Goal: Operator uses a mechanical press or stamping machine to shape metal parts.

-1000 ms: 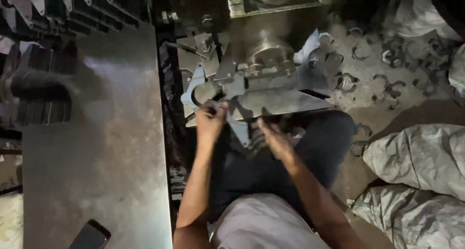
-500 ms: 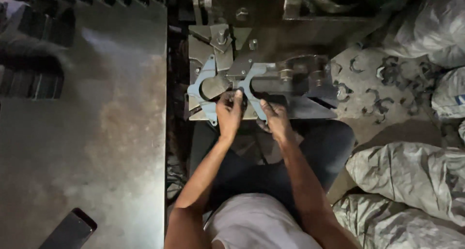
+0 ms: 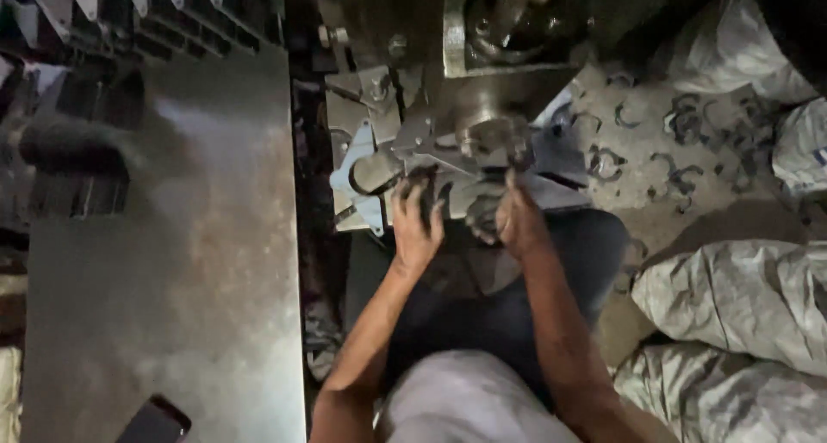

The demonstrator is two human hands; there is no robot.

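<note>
Two bare hands work at the foot of a dark metal press [image 3: 508, 55] in the single head view, seen from above. The left hand [image 3: 416, 223] lies palm down with its fingers spread and curled over a flat, pale metal plate [image 3: 362, 172] that has a large round cut-out; the fingertips press on the plate's right part, next to the hole. The right hand [image 3: 514, 215] sits just beside it, its fingers bent around the same stack of flat metal pieces directly under the round steel die [image 3: 495, 137] of the press; whether it fully grips a piece or only pushes on it cannot be told, as the fingers are blurred and in shadow. The plate rests on the low bed of the press, right in front of the person's knees, which are covered by dark trousers [image 3: 482, 305].

To the left stands a broad, worn steel desk [image 3: 164, 262], with a dark phone [image 3: 155, 421] lying at its near edge. Rows of flat metal blanks [image 3: 112, 0] stand stacked at the far end of that desk. To the right, the floor [image 3: 655, 193] is strewn with small curved metal offcuts [image 3: 680, 172]. Bulging grey sacks [image 3: 732, 297] lie on the floor near the person's right side, well apart from the hands.
</note>
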